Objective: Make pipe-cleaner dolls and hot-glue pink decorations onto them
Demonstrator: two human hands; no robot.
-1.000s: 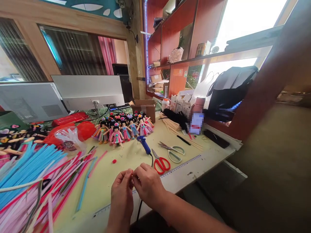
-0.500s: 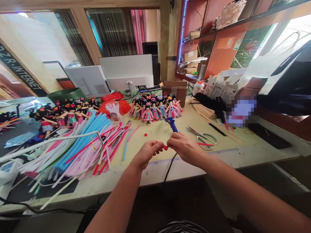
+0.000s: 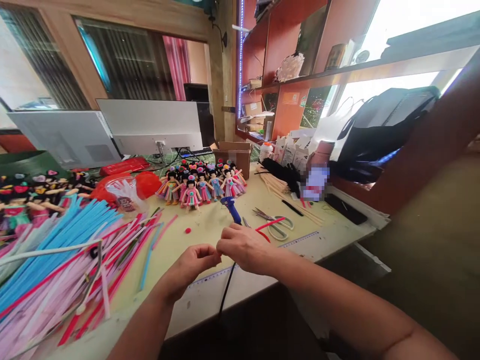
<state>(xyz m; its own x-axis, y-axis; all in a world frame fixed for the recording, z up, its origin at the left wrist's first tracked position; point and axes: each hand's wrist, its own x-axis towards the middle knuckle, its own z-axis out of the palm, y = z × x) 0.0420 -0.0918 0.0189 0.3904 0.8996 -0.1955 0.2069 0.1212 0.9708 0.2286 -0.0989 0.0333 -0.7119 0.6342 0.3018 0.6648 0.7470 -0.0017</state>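
Observation:
My left hand (image 3: 193,267) and my right hand (image 3: 243,247) meet over the table's front part, fingertips pinched together. They close on a small red coil, almost wholly hidden by the fingers. Just beyond my right hand stands a blue glue gun (image 3: 231,210), its black cord (image 3: 227,290) hanging over the front edge. To the right lie scissors (image 3: 275,225) with pale handles, a red pipe cleaner (image 3: 272,223) across them. A curved red strip shows beside my right hand. Another small red ball or coil (image 3: 188,230) rests on the mat beyond my left hand.
Bundles of coloured pipe cleaners (image 3: 75,250) spread over the left side. Several small dolls (image 3: 202,185) stand at the back, before a cardboard box (image 3: 236,155) and monitors (image 3: 150,125). A ruler strip (image 3: 300,241) runs along the front; a black phone-like slab (image 3: 345,209) lies right.
The view has swung right, so everything sits further left. My hands have drawn together, and the red coil seen between my fingertips is now mostly covered. A curved red strip now shows behind my right hand.

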